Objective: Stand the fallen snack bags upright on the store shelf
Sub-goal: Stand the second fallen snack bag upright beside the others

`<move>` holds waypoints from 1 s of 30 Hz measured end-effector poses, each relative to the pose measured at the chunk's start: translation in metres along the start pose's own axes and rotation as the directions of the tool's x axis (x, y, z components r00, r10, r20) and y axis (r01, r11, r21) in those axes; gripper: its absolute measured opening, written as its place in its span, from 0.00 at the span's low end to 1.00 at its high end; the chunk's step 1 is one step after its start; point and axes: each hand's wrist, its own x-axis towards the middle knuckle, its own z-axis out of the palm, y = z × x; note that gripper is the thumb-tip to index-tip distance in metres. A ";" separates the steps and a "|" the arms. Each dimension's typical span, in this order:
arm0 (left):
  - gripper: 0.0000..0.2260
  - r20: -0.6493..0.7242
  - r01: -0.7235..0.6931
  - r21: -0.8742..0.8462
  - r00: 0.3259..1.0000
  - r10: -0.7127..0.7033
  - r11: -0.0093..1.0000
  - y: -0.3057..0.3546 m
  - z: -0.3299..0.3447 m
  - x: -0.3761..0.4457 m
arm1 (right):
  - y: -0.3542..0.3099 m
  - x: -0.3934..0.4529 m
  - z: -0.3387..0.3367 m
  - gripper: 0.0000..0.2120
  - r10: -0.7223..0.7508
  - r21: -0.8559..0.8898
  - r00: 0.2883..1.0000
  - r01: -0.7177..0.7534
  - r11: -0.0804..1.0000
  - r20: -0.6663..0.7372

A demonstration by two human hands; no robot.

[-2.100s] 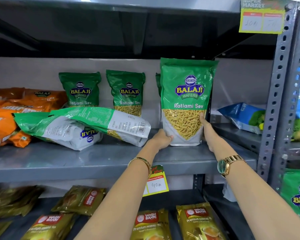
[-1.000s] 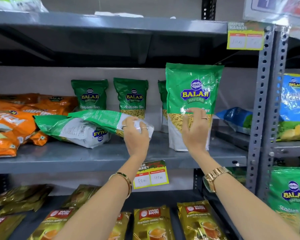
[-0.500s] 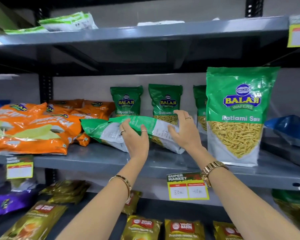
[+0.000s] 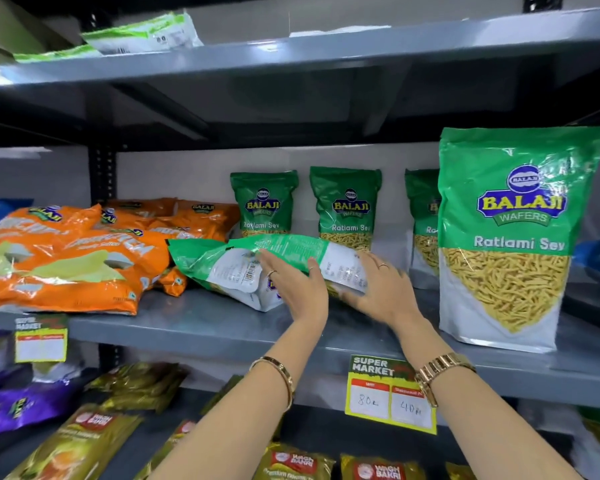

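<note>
Fallen green bag [image 4: 284,252] lies on its side mid-shelf, back panel up: green top half, white label area with barcode and print, glossy and creased. It rests on a second fallen bag [image 4: 229,282], also back up, on the grey shelf [image 4: 205,327]. Left hand [image 4: 297,285] lies flat on the top bag, fingers spread, not closed around it. Right hand [image 4: 381,289] is at the bag's right end, fingers loosely splayed; motion blur, can't tell if it grips. One big Ratlami Sev bag [image 4: 510,237] stands upright to the right; smaller ones [image 4: 347,206] stand at the back. Orange bags [image 4: 66,258] lie piled on the left.
</note>
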 end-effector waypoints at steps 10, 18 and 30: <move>0.35 -0.023 -0.076 -0.018 0.997 0.076 0.997 0.013 0.002 0.022 | -0.001 -0.005 -0.011 0.49 0.027 0.109 0.998 -0.022 0.994 -0.047; 0.38 0.184 -0.375 -0.076 0.905 0.383 0.924 0.054 0.009 0.038 | -0.006 -0.006 -0.005 0.36 0.191 0.389 0.982 -0.173 0.905 -0.008; 0.31 0.289 -0.371 -0.200 0.862 0.416 0.907 0.057 0.026 0.031 | -0.006 -0.007 0.001 0.36 0.307 0.546 0.941 -0.332 0.769 0.140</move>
